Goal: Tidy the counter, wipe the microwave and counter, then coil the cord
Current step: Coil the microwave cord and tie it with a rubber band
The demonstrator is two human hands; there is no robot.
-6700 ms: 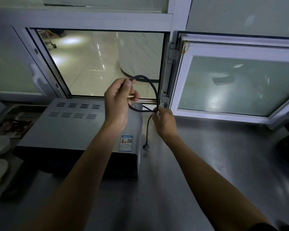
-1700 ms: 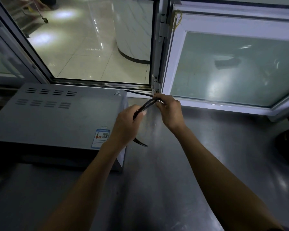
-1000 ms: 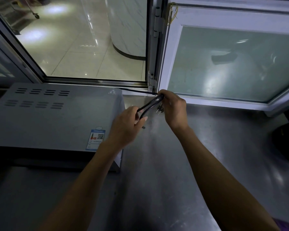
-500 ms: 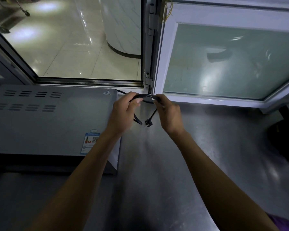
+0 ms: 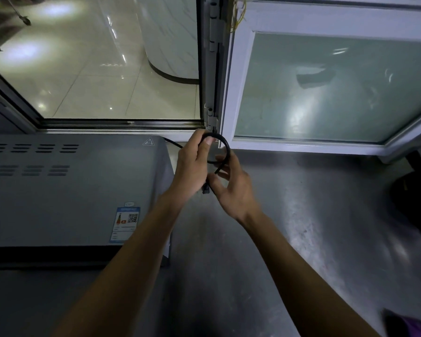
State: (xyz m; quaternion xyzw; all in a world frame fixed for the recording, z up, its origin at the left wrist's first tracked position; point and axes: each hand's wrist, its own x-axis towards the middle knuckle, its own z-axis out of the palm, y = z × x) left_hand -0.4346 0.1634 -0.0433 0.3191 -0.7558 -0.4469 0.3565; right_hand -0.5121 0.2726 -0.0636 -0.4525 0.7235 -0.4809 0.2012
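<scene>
A black power cord (image 5: 227,147) runs from behind the grey microwave (image 5: 71,188) and curls into a small loop just right of the microwave's back corner. My left hand (image 5: 192,166) grips the top of the loop, thumb pressed on the cord. My right hand (image 5: 231,188) is right beside it and pinches the free end of the cord near the plug (image 5: 206,188), which hangs between the two hands. Both hands hover above the steel counter (image 5: 289,227).
An open window (image 5: 102,69) sits behind the microwave, and a frosted white-framed sash (image 5: 326,88) swings inward over the counter at right. A dark round object (image 5: 416,203) stands at the counter's right edge.
The cord has gone from a flattened bundle stretched between my hands to a rounder small loop. My hands have drawn close together and the plug end now hangs between them.
</scene>
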